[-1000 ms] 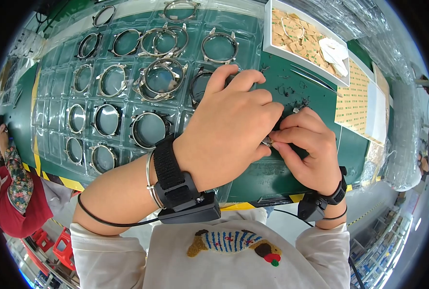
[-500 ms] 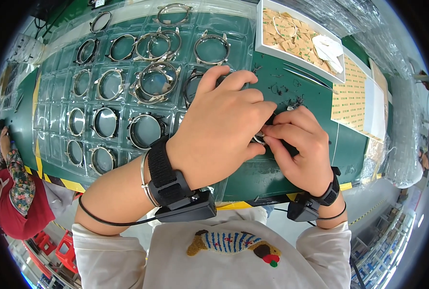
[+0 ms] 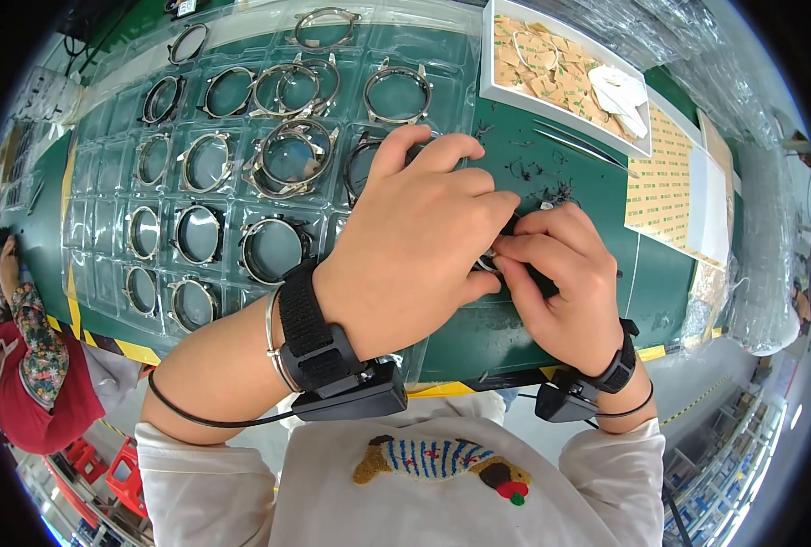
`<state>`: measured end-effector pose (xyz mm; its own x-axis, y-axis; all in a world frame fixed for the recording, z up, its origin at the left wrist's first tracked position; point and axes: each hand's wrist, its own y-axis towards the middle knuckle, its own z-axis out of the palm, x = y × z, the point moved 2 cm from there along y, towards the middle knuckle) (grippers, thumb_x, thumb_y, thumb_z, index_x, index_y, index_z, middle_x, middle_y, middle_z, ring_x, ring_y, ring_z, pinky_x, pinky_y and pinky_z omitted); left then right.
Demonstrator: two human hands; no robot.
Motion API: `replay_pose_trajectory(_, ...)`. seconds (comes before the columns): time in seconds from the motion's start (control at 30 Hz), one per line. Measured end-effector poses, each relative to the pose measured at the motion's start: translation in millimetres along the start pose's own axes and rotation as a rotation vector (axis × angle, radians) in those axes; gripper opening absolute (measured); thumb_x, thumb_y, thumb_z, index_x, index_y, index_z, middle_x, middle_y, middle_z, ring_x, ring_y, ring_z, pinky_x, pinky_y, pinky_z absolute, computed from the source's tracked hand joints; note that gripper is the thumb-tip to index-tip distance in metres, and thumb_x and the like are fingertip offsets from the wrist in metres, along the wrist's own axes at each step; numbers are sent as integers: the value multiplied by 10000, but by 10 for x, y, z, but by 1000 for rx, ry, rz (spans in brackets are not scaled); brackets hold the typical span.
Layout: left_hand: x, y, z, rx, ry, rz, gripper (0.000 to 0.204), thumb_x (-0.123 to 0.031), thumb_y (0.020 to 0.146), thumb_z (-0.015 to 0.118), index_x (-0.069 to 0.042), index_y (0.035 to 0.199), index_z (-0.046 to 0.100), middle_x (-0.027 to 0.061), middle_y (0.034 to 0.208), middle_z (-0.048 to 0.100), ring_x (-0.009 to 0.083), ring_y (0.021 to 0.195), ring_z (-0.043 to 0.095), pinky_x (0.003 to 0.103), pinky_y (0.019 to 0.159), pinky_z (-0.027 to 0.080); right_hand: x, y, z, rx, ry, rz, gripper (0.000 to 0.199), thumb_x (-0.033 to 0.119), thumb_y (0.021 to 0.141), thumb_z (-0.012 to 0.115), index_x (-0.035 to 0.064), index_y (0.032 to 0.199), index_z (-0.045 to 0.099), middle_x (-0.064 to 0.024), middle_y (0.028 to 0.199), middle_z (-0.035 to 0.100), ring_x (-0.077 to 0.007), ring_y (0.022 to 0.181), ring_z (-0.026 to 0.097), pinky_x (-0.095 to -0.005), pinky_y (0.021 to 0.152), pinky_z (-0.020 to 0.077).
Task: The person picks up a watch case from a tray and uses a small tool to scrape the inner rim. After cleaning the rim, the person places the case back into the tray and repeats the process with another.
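Note:
Both hands meet over the green table around a small metal watch case [image 3: 487, 263], mostly covered by my fingers. My left hand [image 3: 419, 232] is closed on its left side, with the thumb below it and the fingers curled over the top. From the right, my right hand [image 3: 565, 269] pinches at its edge with thumb and forefinger; anything tiny between those fingertips is hidden. Beside my left hand lies a clear plastic tray [image 3: 82, 214] holding several round watch cases [image 3: 199, 232]. Another dark watch case [image 3: 362, 164] is partly covered by my left hand.
Dark scraps [image 3: 559, 190] and tweezers [image 3: 580, 144] lie on the green table beyond my right hand. A white box [image 3: 560, 128] of tan pieces stands at the back, next to a printed yellow sheet [image 3: 656, 196]. At the far left another person's arm [image 3: 36, 337] rests at the table.
Both hands have shifted very slightly to the left, keeping the same grip. Nothing has been taken up or let go.

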<state>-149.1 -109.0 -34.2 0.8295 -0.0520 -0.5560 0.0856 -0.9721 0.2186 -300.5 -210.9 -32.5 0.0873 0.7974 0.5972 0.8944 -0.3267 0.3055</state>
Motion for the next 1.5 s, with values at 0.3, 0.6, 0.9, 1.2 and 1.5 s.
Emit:
replay_pose_trajectory(0.3,-31,20,2,22,42,-24,667,-237,662,882,-107,1265,627,67,1020,693,297,1266,539,511,1117,306,-5,70,-232,83,160,196,215,41,727,796,14,930,730,-98,890,636,-226,778,586,-309,615,459)
replay_pose_trajectory(0.6,13,-29,-43,23,-59,24,702,-218,666,873,-125,1304,596,63,1027,696,318,1277,532,525,1132,286,42,37,-29,122,56,140,251,31,711,795,5,952,733,-100,893,625,-272,823,580,-357,722,479)
replay_pose_trajectory(0.9,92,-37,-63,50,-56,81,552,-199,685,857,-120,1197,667,61,1048,683,314,1290,513,529,1141,279,19,75,-67,169,66,128,262,-11,689,784,11,946,739,-93,898,620,-275,860,583,-358,766,478)
replay_pose_trajectory(1.2,92,-18,-11,25,-49,92,445,-184,697,849,-102,1093,663,63,1036,672,315,1280,513,517,1125,296,22,48,-25,147,71,80,157,17,729,770,37,873,712,-91,904,631,-296,837,574,-381,740,462)
replay_pose_trajectory(1.5,43,-63,15,-5,-64,44,444,-175,698,846,-115,1090,647,66,1002,656,325,1273,516,532,1124,296,24,48,-1,141,83,130,144,-64,751,710,-9,879,673,-112,923,630,-277,848,593,-358,767,470)
